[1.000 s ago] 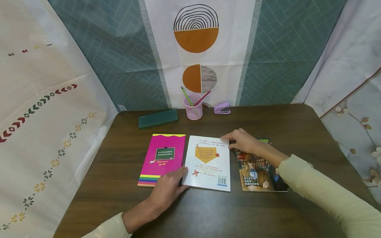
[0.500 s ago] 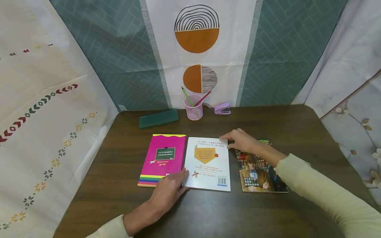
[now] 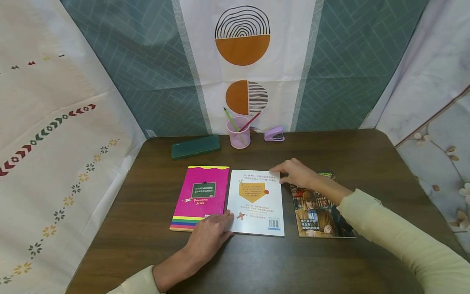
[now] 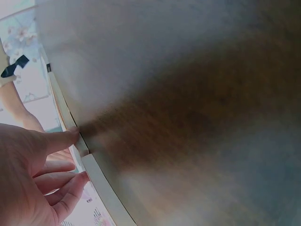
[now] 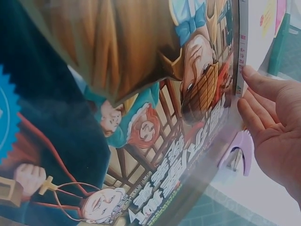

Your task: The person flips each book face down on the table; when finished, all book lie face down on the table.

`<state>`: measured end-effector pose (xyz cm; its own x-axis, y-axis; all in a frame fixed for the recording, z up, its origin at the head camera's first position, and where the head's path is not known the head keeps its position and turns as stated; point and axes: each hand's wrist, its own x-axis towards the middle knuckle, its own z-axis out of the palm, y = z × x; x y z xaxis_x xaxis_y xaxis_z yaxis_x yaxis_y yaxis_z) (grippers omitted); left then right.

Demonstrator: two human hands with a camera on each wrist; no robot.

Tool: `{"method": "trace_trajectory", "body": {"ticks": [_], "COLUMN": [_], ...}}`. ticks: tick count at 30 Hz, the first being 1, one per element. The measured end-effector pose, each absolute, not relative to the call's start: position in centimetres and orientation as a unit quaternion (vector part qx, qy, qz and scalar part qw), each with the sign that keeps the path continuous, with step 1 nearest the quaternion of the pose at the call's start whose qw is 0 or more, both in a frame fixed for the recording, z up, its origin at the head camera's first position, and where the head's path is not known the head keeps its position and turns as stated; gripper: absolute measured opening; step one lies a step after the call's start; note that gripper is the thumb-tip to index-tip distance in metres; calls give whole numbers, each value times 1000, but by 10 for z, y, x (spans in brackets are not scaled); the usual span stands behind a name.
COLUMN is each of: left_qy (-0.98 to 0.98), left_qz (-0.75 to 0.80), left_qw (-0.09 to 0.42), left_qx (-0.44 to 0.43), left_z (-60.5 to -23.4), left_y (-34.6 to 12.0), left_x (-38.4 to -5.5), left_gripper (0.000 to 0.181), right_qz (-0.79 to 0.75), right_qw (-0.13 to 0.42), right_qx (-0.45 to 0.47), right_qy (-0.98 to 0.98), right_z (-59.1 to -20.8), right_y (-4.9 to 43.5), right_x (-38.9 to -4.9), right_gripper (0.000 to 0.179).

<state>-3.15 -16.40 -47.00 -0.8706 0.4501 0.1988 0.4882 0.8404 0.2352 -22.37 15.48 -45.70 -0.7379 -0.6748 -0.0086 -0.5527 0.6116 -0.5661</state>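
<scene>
A white book [image 3: 254,204] with an orange shield lies flat between a pink book [image 3: 201,192] and a dark illustrated book [image 3: 316,214]. My left hand [image 3: 209,236] rests at the lower corners where the pink and white books meet, thumb [image 4: 63,141] at the white book's bottom edge. At the white book's upper right corner is my right hand [image 3: 298,173]. Its thumb [image 5: 263,84] touches the spine side, and the other fingers lie by the top edge. My right forearm passes over the dark book and hides part of it.
Along the back of the wooden table [image 3: 349,151] stand a green case [image 3: 195,147], a pink cup [image 3: 238,136] holding two pencils, and a purple stapler [image 3: 274,134]. Fabric hangings [image 3: 150,73] surround the table.
The white book's top end has shifted slightly left and down, so it now lies straighter beside the pink book. My right hand has moved slightly left with it; the left has hardly moved.
</scene>
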Motion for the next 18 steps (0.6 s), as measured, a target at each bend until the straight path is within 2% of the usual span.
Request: {"method": "trace_trajectory", "body": {"ticks": [18], "left_qy": [-957], "left_qz": [-135], "left_qw": [56], "left_qx": [-249], "left_z": [-467], "left_y": [-164], "left_x": [-31], "left_gripper": [63], "right_qz": [-269], "right_qw": [121], "right_qx": [-337], "right_qy": [894], "right_z": [-456], "right_y": [152], "right_x": [-224], "right_gripper": [49]}}
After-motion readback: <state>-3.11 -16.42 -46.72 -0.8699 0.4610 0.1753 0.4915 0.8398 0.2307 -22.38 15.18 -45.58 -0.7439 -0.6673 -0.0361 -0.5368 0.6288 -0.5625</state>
